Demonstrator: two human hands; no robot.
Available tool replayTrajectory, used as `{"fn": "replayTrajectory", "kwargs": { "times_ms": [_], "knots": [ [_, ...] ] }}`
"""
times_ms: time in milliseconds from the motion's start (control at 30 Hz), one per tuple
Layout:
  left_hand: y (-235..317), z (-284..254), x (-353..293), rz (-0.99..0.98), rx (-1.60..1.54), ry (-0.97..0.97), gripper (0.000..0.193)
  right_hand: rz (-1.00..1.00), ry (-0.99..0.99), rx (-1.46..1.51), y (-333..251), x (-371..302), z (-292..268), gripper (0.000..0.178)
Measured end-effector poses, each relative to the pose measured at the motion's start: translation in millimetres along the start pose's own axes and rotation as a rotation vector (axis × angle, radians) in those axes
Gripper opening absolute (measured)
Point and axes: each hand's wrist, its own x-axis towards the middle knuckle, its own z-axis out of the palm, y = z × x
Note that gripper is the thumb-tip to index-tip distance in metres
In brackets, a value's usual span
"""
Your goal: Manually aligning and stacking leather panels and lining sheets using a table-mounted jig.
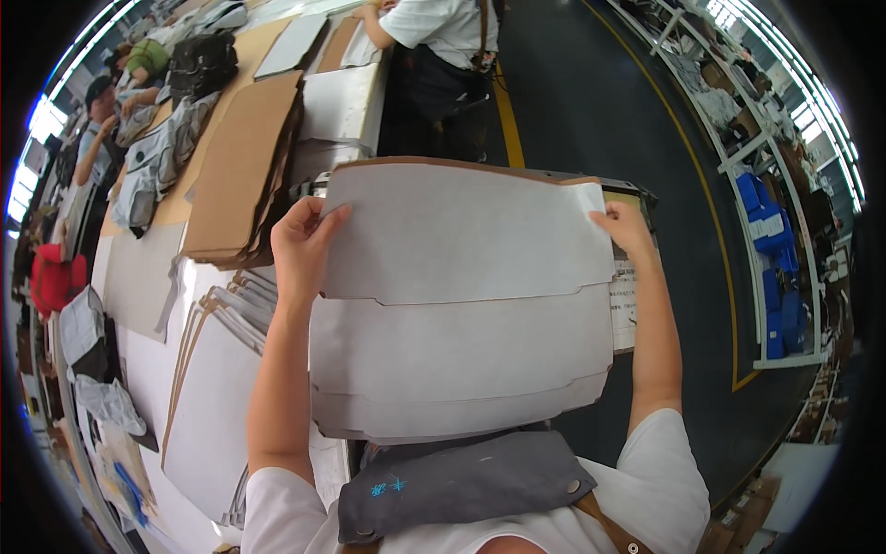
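Note:
A pale grey-white sheet with a brown edge (pixel 461 231) is stretched between my two hands. My left hand (pixel 300 242) pinches its upper left corner, thumb on the front face. At the upper right corner, my right hand (pixel 628 228) grips the sheet, which creases a little there. Below it, and partly hidden by it, lie more pale sheets with stepped edges (pixel 461 346), overlapping like shingles. What supports them is mostly covered. A printed paper (pixel 625 309) shows beside their right edge.
To the left, a table carries a tall pile of brown sheets (pixel 245 166) and fanned pale panels (pixel 212 397). Grey bags (pixel 152 171) lie farther off. A co-worker (pixel 448 42) stands ahead. On the right, a rack with blue bins (pixel 771 226) borders a yellow-lined dark floor (pixel 609 120).

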Motion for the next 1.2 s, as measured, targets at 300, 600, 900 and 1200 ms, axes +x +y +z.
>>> {"fn": "replayTrajectory", "kwargs": {
  "times_ms": [300, 600, 900, 1200],
  "knots": [
    [46, -114, -90, 0.016, -0.129, 0.445, 0.017, -0.305, -0.158, 0.612, -113, -34, -18, 0.020],
    [42, -209, -226, -0.068, -0.096, 0.812, 0.015, -0.444, -0.614, 0.570, -222, -52, 76, 0.017],
    [24, -326, -340, -0.343, 0.318, 1.060, 0.023, -0.685, -0.957, 0.463, -335, -121, 228, 0.020],
    [21, -156, -194, 0.126, 0.691, 0.135, 0.038, -0.853, -0.451, 0.075, -197, -104, 134, 0.028]
  ]
}}
